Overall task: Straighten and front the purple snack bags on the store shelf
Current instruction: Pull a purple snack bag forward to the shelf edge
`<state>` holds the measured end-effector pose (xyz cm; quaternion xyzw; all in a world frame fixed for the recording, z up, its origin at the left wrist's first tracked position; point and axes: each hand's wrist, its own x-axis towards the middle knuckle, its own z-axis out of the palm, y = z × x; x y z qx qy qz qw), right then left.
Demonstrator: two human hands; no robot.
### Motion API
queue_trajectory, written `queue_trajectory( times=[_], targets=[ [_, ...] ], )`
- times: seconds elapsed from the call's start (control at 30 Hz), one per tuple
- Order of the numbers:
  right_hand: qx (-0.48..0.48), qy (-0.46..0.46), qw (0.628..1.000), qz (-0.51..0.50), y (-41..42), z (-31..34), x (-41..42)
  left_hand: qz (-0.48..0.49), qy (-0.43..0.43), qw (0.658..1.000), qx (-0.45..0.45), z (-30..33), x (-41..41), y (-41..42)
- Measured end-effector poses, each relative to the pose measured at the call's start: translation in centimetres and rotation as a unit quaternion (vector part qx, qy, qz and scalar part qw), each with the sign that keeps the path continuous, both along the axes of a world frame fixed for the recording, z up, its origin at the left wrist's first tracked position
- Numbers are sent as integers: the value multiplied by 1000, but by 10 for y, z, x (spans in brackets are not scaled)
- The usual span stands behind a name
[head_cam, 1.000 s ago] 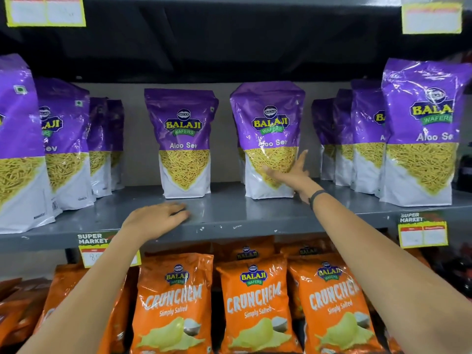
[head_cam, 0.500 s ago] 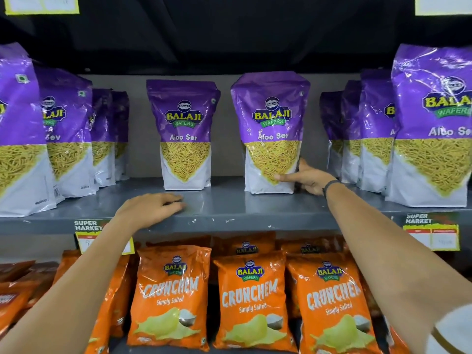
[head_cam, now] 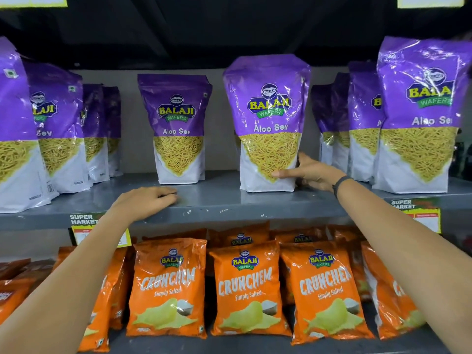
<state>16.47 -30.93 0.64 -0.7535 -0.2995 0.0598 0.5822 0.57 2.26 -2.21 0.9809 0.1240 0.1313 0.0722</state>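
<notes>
A grey metal upper shelf (head_cam: 217,200) carries upright purple plastic Aloo Sev snack bags: rows at far left (head_cam: 57,129) and far right (head_cam: 419,116), two single bags between, the left one (head_cam: 176,129) farther back than the right one (head_cam: 268,123). Below, a lower shelf (head_cam: 229,344) holds orange crisp packets (head_cam: 249,290).

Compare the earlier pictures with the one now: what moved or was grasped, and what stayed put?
The right hand slid from the front of the middle purple bag to its lower right edge, took hold and drew it forward. The left hand stayed flat on the shelf; the other purple bag stayed put.
</notes>
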Motion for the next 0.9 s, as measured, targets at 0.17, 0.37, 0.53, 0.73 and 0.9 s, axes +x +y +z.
queue_trajectory(
  times=[0.17, 0.37, 0.53, 0.73, 0.9],
  targets=[
    [-4, -15, 1000, 16, -12, -3, -7, 0, 0, 1000, -3, -1, 2, 2],
    [14, -34, 999, 31, -18, -9, -10, -5, 0, 1000, 2, -1, 2, 2],
    [17, -44, 999, 26, -20, -13, -12, -11, -1, 1000, 2, -1, 4, 3],
    [19, -60, 998, 18, -19, -15, -15, -10, -6, 1000, -1, -3, 5, 6],
    [21, -61, 998, 6, -19, -17, -13, -11, -6, 1000, 0, -2, 6, 6]
  ],
)
